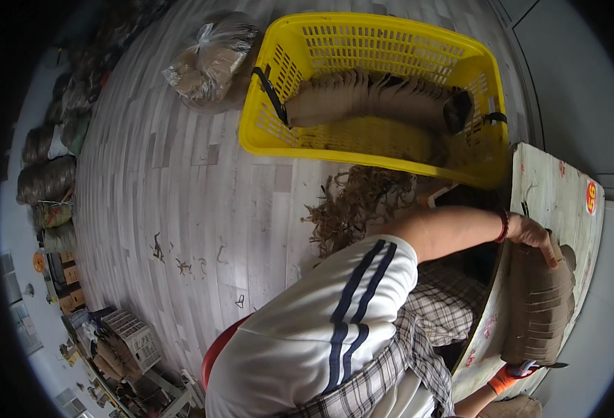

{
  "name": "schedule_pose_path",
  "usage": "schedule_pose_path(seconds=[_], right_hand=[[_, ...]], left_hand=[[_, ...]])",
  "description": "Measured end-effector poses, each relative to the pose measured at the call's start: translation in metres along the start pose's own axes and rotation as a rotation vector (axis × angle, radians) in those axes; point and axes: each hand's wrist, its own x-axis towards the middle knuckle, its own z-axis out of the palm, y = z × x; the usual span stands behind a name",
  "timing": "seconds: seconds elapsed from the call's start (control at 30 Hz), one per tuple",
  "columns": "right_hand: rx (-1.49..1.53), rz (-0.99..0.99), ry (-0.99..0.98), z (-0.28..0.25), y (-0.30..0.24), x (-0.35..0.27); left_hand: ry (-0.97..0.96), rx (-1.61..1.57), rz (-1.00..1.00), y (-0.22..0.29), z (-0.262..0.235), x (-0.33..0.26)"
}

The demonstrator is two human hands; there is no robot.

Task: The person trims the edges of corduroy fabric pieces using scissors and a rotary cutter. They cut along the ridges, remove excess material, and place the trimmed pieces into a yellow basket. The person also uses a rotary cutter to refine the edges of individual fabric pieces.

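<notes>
A row of overlapping brown fabric-like pieces (535,306) lies along a worn pale tabletop (550,184) at the right. My left hand (534,235) reaches across to the far end of this row, its fingers curled over the edge and pressing on the pieces. At the near end is my right hand (507,378), in an orange glove and partly hidden. It is closed on a tool with a dark pointed blade (553,366) sticking out to the right; the rest of the tool is too small to make out. More brown material (512,408) lies just below that hand.
A yellow plastic basket (362,155) beyond the table holds another long row of brown pieces (369,104). Tangled brown strips (362,202) lie on the floor before it. A filled clear plastic bag (213,63) stands left of the basket. Stuffed sacks (47,177) line the far left.
</notes>
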Motion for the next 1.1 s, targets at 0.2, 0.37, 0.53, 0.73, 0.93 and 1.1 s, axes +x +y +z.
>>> schedule_pose_path(seconds=[0.2, 0.37, 0.53, 0.73, 0.93, 1.1], right_hand=[[-0.080, -0.039, 0.025, 0.020, -0.016, -0.034], [-0.121, -0.095, 0.061, 0.023, -0.024, -0.061], [-0.108, -0.171, 0.108, 0.068, -0.018, -0.060], [-0.203, -0.223, 0.238, 0.060, -0.005, -0.069], [-0.117, -0.351, 0.237, 0.079, -0.037, -0.074], [-0.291, -0.228, 0.258, 0.056, -0.032, -0.063]], left_hand=[[-0.010, -0.058, 0.010, -0.006, 0.001, 0.002], [0.062, 0.235, 0.098, -0.001, 0.010, -0.009], [-0.041, 0.196, 0.224, 0.021, 0.001, -0.037], [-0.112, 0.360, 0.109, -0.003, 0.011, -0.040], [-0.042, 0.861, 0.632, -0.034, 0.024, -0.049], [0.051, 0.202, 0.147, -0.016, 0.036, -0.041]])
